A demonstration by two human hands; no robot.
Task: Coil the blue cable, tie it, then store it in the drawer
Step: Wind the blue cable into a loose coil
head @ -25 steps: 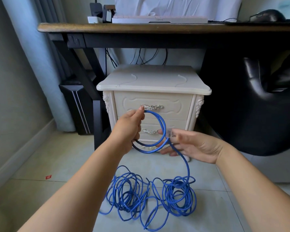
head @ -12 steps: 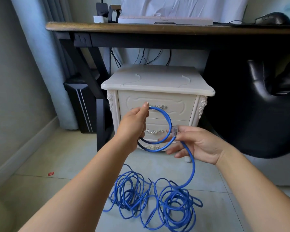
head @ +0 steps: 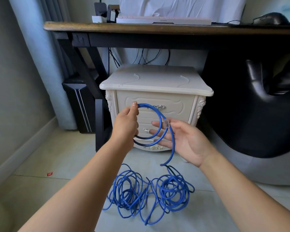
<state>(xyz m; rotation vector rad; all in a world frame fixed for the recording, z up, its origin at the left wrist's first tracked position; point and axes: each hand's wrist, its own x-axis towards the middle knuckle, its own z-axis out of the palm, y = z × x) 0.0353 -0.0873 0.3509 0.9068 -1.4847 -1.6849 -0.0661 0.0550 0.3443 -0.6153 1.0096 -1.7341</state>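
My left hand [head: 126,124] pinches the top of a small loop of the blue cable [head: 159,114] between thumb and fingers, in front of the cream nightstand [head: 155,81]. The cable's clear plug [head: 167,123] lies against the fingers of my right hand [head: 184,139], which is spread palm up under the loop's right side. From there the cable drops to a loose tangled pile [head: 151,193] on the floor tiles. The nightstand's top drawer [head: 179,106] is closed.
A dark wooden desk [head: 157,28] spans above the nightstand, with a keyboard and a mouse on it. A black leather chair [head: 258,106] stands at the right, a black computer case [head: 80,104] and a curtain at the left. A red scrap [head: 49,173] lies on the floor.
My right hand has opened its fingers and slid a little lower along the loop. The loop has widened slightly. The view has shifted down and left.
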